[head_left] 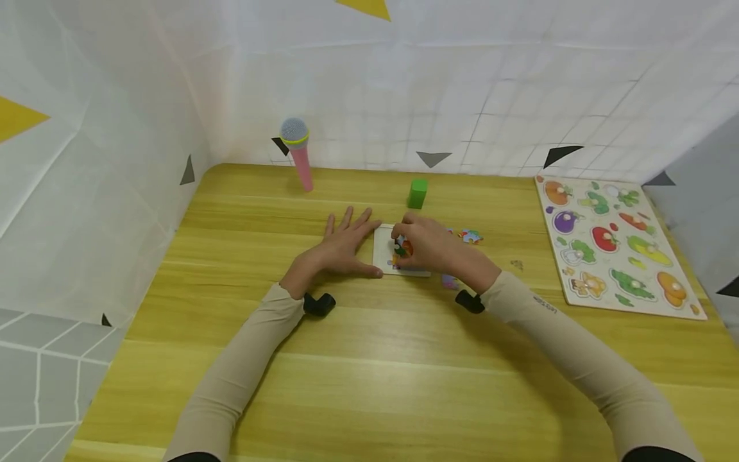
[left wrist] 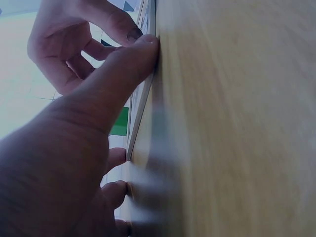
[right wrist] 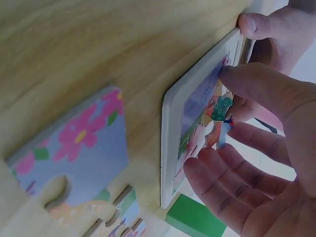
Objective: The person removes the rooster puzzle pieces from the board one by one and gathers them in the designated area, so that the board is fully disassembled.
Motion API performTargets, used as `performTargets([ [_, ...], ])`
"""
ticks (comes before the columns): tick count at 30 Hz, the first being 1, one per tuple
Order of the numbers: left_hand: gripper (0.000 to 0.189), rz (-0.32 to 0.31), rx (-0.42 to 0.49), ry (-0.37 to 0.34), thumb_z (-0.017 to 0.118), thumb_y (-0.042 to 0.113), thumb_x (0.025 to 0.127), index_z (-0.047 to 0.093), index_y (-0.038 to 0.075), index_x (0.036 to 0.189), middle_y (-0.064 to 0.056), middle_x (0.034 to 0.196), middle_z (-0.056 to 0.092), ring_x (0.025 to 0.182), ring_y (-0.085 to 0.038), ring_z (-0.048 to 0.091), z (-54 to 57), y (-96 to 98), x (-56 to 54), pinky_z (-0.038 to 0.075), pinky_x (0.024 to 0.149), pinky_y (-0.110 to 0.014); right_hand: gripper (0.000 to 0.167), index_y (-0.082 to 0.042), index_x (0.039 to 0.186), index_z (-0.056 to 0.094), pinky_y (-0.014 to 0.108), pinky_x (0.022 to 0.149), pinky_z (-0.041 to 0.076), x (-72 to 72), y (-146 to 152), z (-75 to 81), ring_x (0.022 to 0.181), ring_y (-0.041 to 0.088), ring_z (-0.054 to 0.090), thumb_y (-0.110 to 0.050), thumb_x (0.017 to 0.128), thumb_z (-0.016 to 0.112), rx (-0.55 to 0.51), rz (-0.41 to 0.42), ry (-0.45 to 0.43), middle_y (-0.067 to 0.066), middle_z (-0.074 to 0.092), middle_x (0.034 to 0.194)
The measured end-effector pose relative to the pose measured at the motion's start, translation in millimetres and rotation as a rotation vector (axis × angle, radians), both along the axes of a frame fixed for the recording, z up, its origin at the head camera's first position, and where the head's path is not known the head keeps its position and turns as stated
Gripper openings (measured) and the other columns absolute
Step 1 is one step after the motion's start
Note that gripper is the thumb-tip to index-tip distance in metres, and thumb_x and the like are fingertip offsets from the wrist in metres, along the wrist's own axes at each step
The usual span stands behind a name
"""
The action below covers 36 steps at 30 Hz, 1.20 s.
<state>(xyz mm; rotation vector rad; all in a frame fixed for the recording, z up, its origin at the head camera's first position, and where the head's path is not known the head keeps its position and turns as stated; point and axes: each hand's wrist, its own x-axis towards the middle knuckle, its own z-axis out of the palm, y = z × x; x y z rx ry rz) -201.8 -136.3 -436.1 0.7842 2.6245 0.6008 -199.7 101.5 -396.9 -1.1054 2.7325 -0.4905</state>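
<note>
A small jigsaw puzzle in a white tray [head_left: 378,247] lies on the table between both hands. My left hand [head_left: 344,249] rests flat with spread fingers, its thumb and index finger touching the tray's left edge. Over the tray, my right hand [head_left: 430,244] pinches a green and orange puzzle piece [right wrist: 215,121] between thumb and fingers; the piece is tilted above the tray. The right hand covers part of the puzzle in the head view. Loose puzzle pieces, one with pink flowers [right wrist: 81,138], lie to the right of the tray.
A green block [head_left: 417,194] stands just behind the tray. Farther back on the left is a pink toy microphone [head_left: 301,157] with a grey head. A vegetable peg-puzzle board [head_left: 655,305] lies at the table's right. White printed sheeting [head_left: 369,96] rises behind the table.
</note>
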Motion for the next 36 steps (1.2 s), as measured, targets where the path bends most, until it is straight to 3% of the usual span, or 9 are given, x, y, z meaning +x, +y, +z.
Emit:
performTargets([
  [17,0.111,0.003,0.016,-0.002,0.072,0.07,0.077,0.018,0.023,0.162,-0.004,0.168,-0.005,0.149,-0.035,-0.019,1.5,-0.6,0.8,-0.019,0.111,-0.061,0.043,-0.001,0.114,0.07,0.033,0.065,0.048,1.7,0,-9.2,0.073,0.019,0.054,-0.023,0.081,0.085,-0.051,0.032,0.067,0.01,0.057,0.099],
  [36,0.112,-0.001,-0.002,0.012,0.072,0.071,0.077,0.016,0.025,0.162,-0.003,0.168,-0.007,0.149,-0.034,-0.019,-1.9,1.3,0.8,-0.018,0.112,-0.061,0.045,0.001,0.114,0.07,0.037,0.07,0.052,9.0,34,8.6,0.08,0.022,0.057,-0.02,0.077,0.087,-0.032,0.017,0.105,0.012,0.057,0.104],
])
